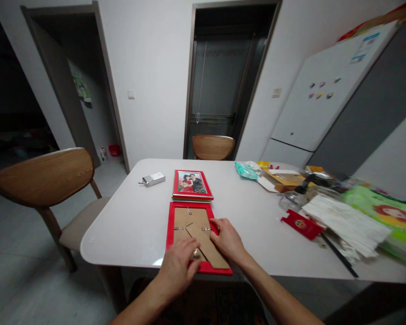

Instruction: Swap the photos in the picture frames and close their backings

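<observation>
A red picture frame (171,225) lies face down at the near edge of the table, its brown backing board (198,216) and folded stand showing. Small metal clips (178,228) sit along the board's edges. My left hand (180,259) is over the lower left of the backing, fingers curled beside a shiny metal bit; what the fingertips hold is unclear. My right hand (228,239) holds the frame's right side, its fingers close to the right clip (206,229). Just beyond, another red frame with a couple's photo (191,183) lies face up on something stacked beneath it.
A small silver-white device (154,179) lies on the white table (131,225) at left. To the right are a red card (302,224), white tissues (347,221), a black strip (340,255), a green package (382,207) and a teal bag (246,170). Wooden chairs (47,176) stand around.
</observation>
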Demonstrator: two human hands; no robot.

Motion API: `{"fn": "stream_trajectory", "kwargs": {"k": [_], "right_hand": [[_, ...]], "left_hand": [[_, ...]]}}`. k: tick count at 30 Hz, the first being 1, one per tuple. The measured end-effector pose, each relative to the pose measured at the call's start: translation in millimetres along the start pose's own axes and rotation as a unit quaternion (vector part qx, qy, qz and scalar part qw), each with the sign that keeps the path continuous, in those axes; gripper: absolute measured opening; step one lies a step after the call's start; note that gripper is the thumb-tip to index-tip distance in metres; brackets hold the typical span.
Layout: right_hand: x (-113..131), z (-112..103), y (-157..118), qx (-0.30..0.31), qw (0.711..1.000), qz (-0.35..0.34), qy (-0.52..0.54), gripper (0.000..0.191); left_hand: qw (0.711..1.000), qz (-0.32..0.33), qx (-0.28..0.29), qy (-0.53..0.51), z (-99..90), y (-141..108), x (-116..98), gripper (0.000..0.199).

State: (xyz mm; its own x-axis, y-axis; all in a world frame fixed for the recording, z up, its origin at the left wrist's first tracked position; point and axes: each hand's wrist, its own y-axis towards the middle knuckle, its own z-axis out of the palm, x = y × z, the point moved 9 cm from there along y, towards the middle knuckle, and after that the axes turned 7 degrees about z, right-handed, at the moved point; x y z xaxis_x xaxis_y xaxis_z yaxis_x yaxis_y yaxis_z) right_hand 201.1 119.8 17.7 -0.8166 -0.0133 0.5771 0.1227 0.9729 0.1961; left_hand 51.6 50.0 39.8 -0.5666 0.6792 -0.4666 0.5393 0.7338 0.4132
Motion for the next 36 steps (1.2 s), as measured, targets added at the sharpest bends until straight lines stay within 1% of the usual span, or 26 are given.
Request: {"fn": "stream_trajectory", "kwargs": {"k": [2,4,5,7,9,15,17,19,21,23,24,26,28,31,33,36], "right_hand": [[7.4,0.1,0.3,0.003,0.999,-0.025,-0.027,0.033],[12.9,1.4,2.3,0.011,0.998,-0.041,-0.041,0.028],[14.3,2.9,3.8,0.018,0.998,-0.044,-0.045,0.026],[15.1,5.7,7.0,0.025,0.998,-0.041,-0.05,0.022],[15.5,6.7,9.3,0.018,0.997,-0.039,-0.057,0.021],[16.1,2.6,9.0,-0.005,0.994,-0.023,-0.103,0.023],[25.8,-0.6,6.4,-0.025,0.992,-0.039,-0.116,0.024],[44.0,0.6,2.5,-0.039,0.991,-0.074,-0.106,0.024],[66.7,12.7,-1.3,-0.012,0.99,-0.119,-0.079,0.024],[88.4,32.0,-4.2,0.038,0.984,-0.159,-0.064,0.023],[96.6,41.2,-4.5,0.056,0.982,-0.169,-0.067,0.022],[106.5,54.5,-2.4,0.065,0.979,-0.173,-0.087,0.02],[108.9,60.4,2.2,0.052,0.981,-0.159,-0.104,0.02],[105.7,61.5,8.5,0.039,0.983,-0.144,-0.105,0.02],[99.2,59.3,13.5,0.041,0.985,-0.133,-0.107,0.021],[81.9,50.6,26.0,0.03,0.987,-0.092,-0.126,0.024]], "left_hand": [[0.996,-0.071,-0.043,0.025,-14.0,2.1,31.9,0.043],[0.989,-0.126,-0.064,0.029,-20.9,2.2,59.8,0.047],[0.987,-0.144,-0.068,0.021,-21.5,2.1,70.0,0.048],[0.985,-0.158,-0.068,-0.001,-19.8,1.9,81.3,0.048],[0.985,-0.158,-0.073,-0.018,-18.1,1.4,83.8,0.049],[0.983,-0.16,-0.082,-0.027,-16.4,-1.1,82.1,0.048],[0.981,-0.166,-0.094,-0.037,-17.4,-2.4,84.1,0.047],[0.979,-0.167,-0.109,-0.049,-18.4,-3.5,85.7,0.046],[0.979,-0.164,-0.116,-0.041,-18.5,-3.6,85.9,0.046],[0.981,-0.159,-0.11,-0.015,-17.9,-2.9,84.7,0.046],[0.982,-0.157,-0.105,-0.002,-17.3,-2.5,84.0,0.046],[0.983,-0.155,-0.096,0.011,-16.5,-1.6,82.9,0.045],[0.984,-0.153,-0.091,0.014,-16.2,-1.2,82.5,0.045],[0.984,-0.153,-0.09,0.016,-16.4,-1.3,83.0,0.046],[0.984,-0.154,-0.094,0.013,-16.7,-1.9,83.8,0.047],[0.983,-0.158,-0.094,0.009,-16.6,-2.7,84.2,0.048]]}}
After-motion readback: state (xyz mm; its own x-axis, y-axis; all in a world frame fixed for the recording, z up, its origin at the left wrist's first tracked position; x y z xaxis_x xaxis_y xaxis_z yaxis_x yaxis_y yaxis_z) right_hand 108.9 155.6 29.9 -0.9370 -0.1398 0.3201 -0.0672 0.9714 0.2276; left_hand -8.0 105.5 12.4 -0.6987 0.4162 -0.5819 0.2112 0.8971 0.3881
